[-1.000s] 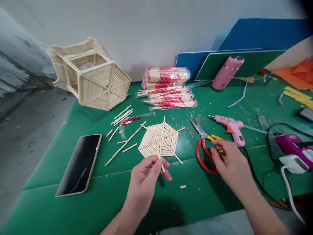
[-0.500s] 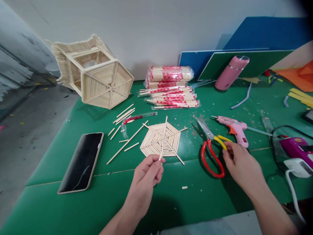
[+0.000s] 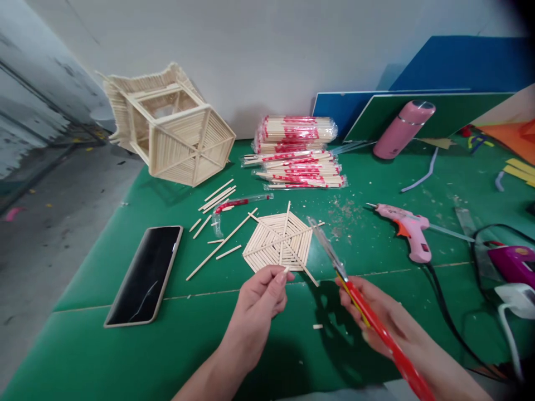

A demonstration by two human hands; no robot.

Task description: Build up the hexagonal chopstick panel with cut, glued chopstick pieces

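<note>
A hexagonal panel of pale wooden sticks lies flat on the green table, with longer sticks crossing at its centre. At its near edge my left hand pinches a thin wooden stick; only its tip shows clearly. To the right, my right hand grips the scissors, raised above the table with the blades pointing toward the panel's right side. The scissors have red and yellow handles and are seen edge-on. A short stick offcut lies between my hands.
Loose sticks and a phone lie to the left. Behind stand a stick-built model, wrapped chopstick packs and a pink bottle. A pink glue gun with its black cord lies at right.
My right hand has lifted the scissors off the table, turned them and brought them left toward the panel. My left hand still pinches the stick near the panel's edge.
</note>
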